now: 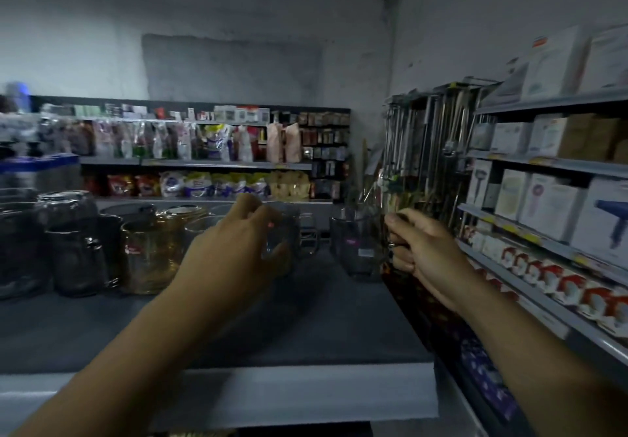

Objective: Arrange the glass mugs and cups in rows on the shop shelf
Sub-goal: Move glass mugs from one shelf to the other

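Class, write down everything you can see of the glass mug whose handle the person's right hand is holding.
The mug is clear, slightly smoky glass: a plain upright cylinder, open at the top, handle on its right. Two small stickers show on its wall, one pink, one pale. It is at the right end of the dark shelf; whether its base rests there cannot be told. The right hand grips its handle. The left hand grips a second mug, apart to its left.

Dark grey shelf (pixel 306 317). At left, clear glass jars (pixel 73 256), yellow glass mug (pixel 149 253) beside them, clear mugs (pixel 307 236) farther back, middle.
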Action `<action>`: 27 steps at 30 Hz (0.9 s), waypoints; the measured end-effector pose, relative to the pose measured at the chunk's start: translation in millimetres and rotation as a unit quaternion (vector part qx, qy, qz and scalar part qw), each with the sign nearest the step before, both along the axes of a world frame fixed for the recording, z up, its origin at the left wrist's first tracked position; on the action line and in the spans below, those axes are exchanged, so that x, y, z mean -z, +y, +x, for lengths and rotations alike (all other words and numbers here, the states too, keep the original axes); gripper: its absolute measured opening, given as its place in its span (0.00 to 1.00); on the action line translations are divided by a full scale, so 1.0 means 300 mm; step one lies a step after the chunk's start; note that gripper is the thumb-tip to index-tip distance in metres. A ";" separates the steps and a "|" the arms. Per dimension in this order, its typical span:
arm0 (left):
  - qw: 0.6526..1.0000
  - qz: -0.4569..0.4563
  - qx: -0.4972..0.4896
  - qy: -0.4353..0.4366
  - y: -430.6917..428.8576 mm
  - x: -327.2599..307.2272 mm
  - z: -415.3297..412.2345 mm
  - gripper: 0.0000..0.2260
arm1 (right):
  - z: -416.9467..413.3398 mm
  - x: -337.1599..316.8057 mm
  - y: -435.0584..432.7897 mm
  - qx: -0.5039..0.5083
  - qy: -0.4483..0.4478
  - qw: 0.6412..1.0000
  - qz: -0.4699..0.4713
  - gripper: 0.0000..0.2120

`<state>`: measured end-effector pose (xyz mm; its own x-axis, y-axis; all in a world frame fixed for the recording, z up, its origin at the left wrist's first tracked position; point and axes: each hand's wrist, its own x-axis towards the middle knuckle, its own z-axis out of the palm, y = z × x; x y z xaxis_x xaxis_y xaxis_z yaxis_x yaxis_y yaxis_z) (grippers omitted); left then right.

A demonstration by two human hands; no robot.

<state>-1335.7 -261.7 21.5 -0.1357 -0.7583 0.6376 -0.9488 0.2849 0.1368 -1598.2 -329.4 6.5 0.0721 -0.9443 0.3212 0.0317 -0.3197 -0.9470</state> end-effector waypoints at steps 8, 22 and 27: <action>0.996 0.069 -0.015 -0.045 -0.073 0.000 -0.015 0.20 | 0.017 0.074 -0.199 0.001 -0.034 0.998 0.046 0.09; 0.998 -0.002 0.003 -0.056 -0.067 -0.059 0.005 0.19 | 0.068 0.055 -0.232 0.204 0.267 0.935 -0.117 0.11; 0.992 0.033 0.022 -0.120 -0.226 -0.234 0.047 0.11 | 0.105 -0.014 -0.198 0.213 0.439 0.826 -0.283 0.13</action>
